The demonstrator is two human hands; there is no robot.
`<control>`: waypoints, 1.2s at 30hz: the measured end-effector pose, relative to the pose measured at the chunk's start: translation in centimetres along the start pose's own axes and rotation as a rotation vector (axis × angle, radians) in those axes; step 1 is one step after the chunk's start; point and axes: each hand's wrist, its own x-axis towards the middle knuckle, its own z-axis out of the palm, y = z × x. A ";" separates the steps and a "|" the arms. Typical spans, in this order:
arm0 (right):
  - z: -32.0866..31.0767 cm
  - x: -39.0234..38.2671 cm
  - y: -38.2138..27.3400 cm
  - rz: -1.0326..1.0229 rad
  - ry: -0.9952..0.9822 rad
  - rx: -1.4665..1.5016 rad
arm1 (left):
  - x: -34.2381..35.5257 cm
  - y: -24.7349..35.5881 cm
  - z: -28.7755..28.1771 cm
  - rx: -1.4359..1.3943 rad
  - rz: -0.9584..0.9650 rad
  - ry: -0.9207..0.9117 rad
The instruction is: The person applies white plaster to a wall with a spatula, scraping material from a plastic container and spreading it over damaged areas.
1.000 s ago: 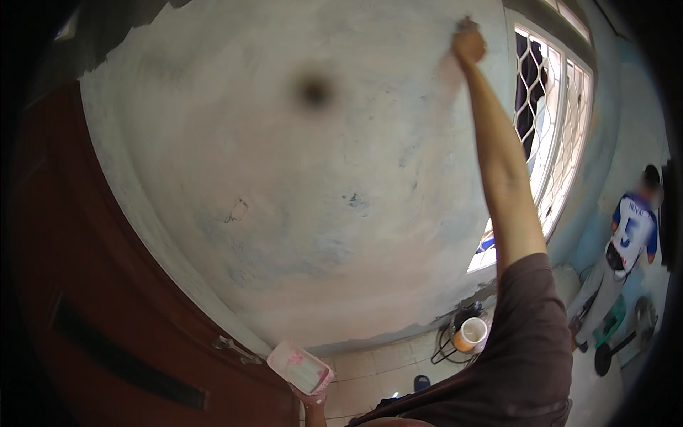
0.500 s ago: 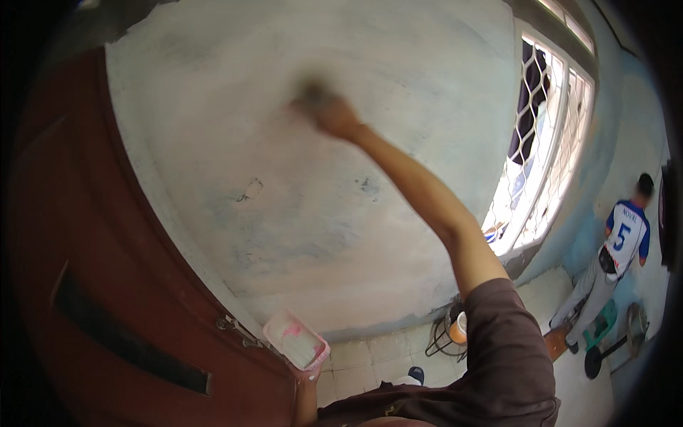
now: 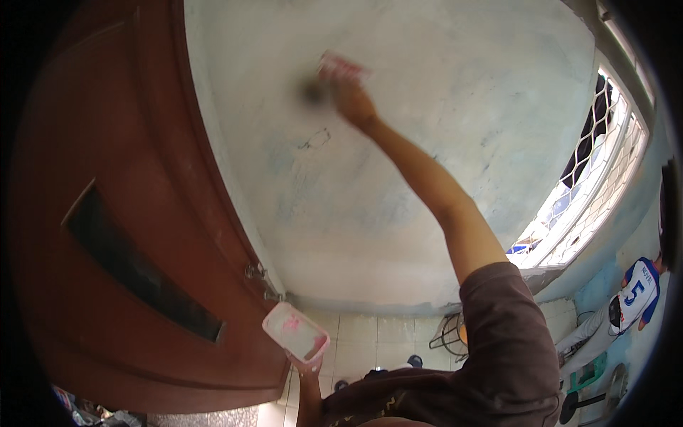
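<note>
Against the pale, patchy wall (image 3: 413, 178), my right hand (image 3: 353, 103) is raised with its arm stretched out. Its fingers are closed on a small flat red-and-white tool (image 3: 341, 67), too blurred for me to tell its exact kind. A dark smudge in the picture covers the area beside those fingers. Low down near the door, my left hand (image 3: 306, 364) grips the near end of a shallow pink tray (image 3: 324, 349). White and pinkish-red material lies inside the tray.
A brown door (image 3: 142, 178) with a metal handle (image 3: 256, 271) stands at the left. At the right is a window with a white grille (image 3: 569, 213). Beyond it, a person in a white-and-blue shirt (image 3: 637, 295) is near a green stool (image 3: 589, 371). A black metal stand (image 3: 448, 338) sits on the tiled floor (image 3: 356, 334).
The view has shifted, showing more of the door. My right hand has moved along the wall, and the red-and-white tool now shows. My left hand still holds the tray.
</note>
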 end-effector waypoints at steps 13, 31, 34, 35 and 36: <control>-34.2 -22.0 -21.2 1.742 -0.767 2.045 | -3.7 5.8 1.9 -0.582 -0.353 -0.011; -46.7 -21.2 -17.3 0.790 -1.157 1.741 | -6.3 4.4 9.9 -0.491 -0.338 0.134; -47.6 -22.5 -17.9 0.753 -1.082 1.760 | -6.9 4.4 11.3 -0.433 -0.338 0.078; -47.9 -23.0 -18.3 0.723 -1.053 1.756 | -7.0 4.5 11.7 -0.410 -0.339 0.048; -48.1 -23.3 -18.3 0.751 -1.070 1.746 | -7.1 4.5 12.2 -0.429 -0.353 0.036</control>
